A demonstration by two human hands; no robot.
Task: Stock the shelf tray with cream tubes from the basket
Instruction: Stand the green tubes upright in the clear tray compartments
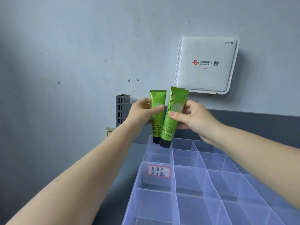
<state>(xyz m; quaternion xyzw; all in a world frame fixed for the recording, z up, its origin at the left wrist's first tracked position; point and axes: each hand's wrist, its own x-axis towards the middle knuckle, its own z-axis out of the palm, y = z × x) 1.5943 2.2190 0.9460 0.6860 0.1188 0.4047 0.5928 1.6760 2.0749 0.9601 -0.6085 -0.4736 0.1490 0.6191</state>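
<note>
My left hand grips a green cream tube, cap down, by its middle. My right hand grips a second green cream tube, also cap down and tilted slightly right. Both tubes hang side by side just above the far left compartments of the clear plastic shelf tray. Their black caps are at the tray's far rim. The tray is divided into several compartments that look empty. A red-bordered handwritten label is stuck on a divider on its left column. The basket is out of view.
A white router box is mounted on the pale wall above the tray. A grey slotted shelf upright stands behind my left hand. The grey shelf back panel runs behind the tray.
</note>
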